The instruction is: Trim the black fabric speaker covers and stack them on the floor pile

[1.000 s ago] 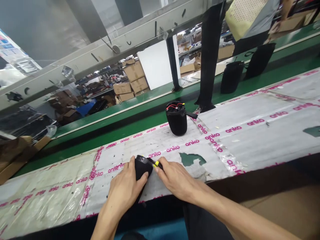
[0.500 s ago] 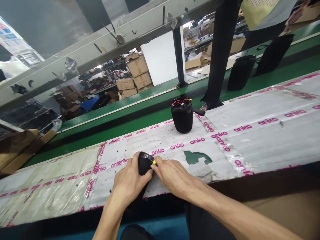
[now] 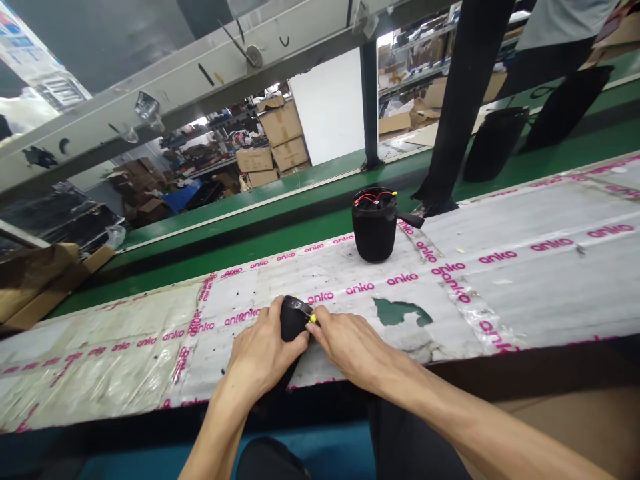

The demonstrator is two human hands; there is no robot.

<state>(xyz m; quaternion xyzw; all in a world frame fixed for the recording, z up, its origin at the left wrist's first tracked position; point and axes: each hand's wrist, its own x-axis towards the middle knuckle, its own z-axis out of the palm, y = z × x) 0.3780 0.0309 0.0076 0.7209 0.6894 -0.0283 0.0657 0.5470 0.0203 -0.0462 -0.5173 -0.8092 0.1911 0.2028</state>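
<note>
My left hand is wrapped round a black fabric-covered speaker body, tilted at the bench's front edge. Part of a shiny dark rim shows at its top; its lower part is mostly hidden behind my hand. The fingers of my right hand pinch at the right side of that rim, on a small piece with a bright yellow end. Farther back, another black speaker body stands upright, open at the top. Red wires with a yellow tip lie across its opening, and a black strap sticks out to the right.
White sheeting printed in pink covers the bench, with a torn hole showing green. Behind runs a green surface with more black bodies at right. A dark post and overhead beam stand beyond. A person is partly visible at upper right.
The view has shifted slightly, so the standing speaker body and post appear farther right. Both hands keep their hold, and the tilted speaker body has barely moved between them.
</note>
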